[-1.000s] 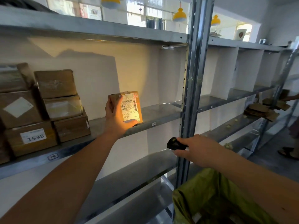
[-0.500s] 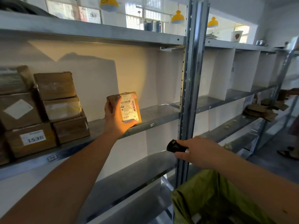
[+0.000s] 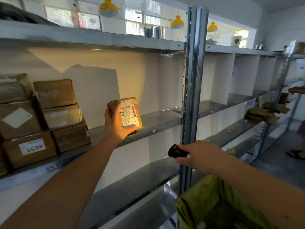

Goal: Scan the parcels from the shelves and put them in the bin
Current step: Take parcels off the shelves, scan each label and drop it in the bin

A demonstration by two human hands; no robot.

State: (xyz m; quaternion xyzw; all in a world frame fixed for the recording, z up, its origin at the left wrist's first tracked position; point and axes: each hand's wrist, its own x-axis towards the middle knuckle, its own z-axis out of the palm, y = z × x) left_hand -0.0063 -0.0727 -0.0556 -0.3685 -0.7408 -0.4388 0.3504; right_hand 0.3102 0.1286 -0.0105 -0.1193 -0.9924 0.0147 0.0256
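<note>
The left hand [image 3: 115, 124] gripped a small cardboard parcel [image 3: 127, 111] upright, thumb under its lower edge and fingers curled round its left side, so that the white label [image 3: 127, 113] faced outward. That pose made sense as a scanning pose: the right hand [image 3: 198, 156] was clenched round a small black scanner [image 3: 175, 151], its nose aimed up and left toward the parcel, and a warm yellow light fell on the label and the wall behind it. A faint red mark lay across the label's barcode, probably the scanner's aiming line. The parcel hung just above the front edge of the middle shelf [image 3: 158, 119], apart from it as far as could be told, and well left of the steel post [image 3: 191, 90].

The green bag [image 3: 214, 205], likely the bin, sat low and right of the post, below the right forearm, so the parcel would have to travel right and down past the post to reach it. The post and the right arm itself stood in that path; the scanner hand would probably need to clear aside.

Far left of the post, a stack of brown boxes [image 3: 54, 113] waited on the same shelf, one marked 1538 [image 3: 33, 147]. Right of the post lay flattened cardboard scraps [image 3: 262, 114], and someone's sandalled foot [image 3: 295, 154] showed at the frame's right edge.
</note>
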